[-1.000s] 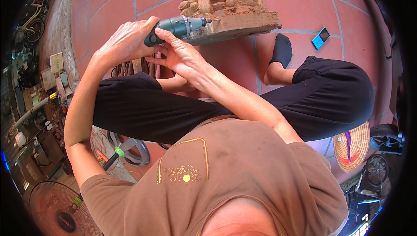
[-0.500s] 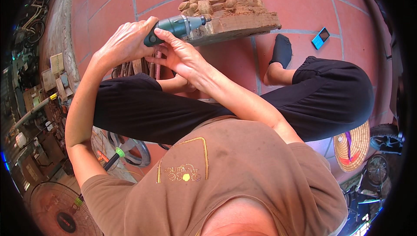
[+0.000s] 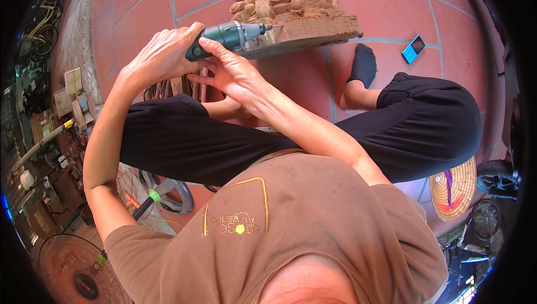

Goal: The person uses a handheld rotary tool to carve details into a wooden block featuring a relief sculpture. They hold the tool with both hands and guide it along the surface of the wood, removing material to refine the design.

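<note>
Green rotary tool [image 3: 224,36], left hand [image 3: 166,52] wrapped round its rear, right hand [image 3: 238,74] clasping loosely, has barely shifted; its bit [image 3: 273,27] stays at the wooden carving [image 3: 288,4].

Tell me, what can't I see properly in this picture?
In the head view:
- Carved wooden piece: its top is cut off by the upper edge.
- Left hand: some fingers are hidden behind the green rotary tool.
- Bit: too small to tell its tip's shape.
- Straw hat: partly hidden by the black trouser leg.
</note>
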The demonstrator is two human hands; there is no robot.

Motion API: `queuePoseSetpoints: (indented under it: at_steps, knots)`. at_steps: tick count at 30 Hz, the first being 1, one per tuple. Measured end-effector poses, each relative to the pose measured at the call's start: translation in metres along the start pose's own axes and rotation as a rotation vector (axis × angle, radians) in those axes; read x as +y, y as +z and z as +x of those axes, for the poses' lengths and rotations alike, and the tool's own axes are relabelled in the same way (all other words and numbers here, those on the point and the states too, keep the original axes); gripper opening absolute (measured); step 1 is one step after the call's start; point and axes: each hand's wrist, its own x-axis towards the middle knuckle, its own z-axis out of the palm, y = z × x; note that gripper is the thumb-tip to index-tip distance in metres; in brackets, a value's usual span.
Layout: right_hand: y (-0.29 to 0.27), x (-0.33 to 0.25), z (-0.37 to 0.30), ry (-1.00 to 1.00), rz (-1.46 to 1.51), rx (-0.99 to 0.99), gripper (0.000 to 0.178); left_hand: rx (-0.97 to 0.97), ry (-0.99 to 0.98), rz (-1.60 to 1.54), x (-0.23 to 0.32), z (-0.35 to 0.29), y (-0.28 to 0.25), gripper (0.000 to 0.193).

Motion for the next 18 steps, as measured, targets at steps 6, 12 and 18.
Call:
queuePoseSetpoints:
  at_steps: [6, 12, 18]
  knots:
    - [-0.0044, 0.0014, 0.0024, -0.006, -0.045, -0.05, 0.035, 0.003, 0.007, 0.0, -0.0008, 0.0001, 0.0008, 0.05]
    - [-0.0042, 0.0008, 0.0031, -0.002, -0.045, -0.055, 0.034, 0.004, 0.005, 0.012, -0.0007, -0.0005, 0.0009, 0.05]
    - [-0.0033, -0.0003, 0.002, -0.004, -0.046, -0.059, 0.033, 0.017, 0.009, 0.018, 0.0014, -0.0006, -0.0004, 0.049]
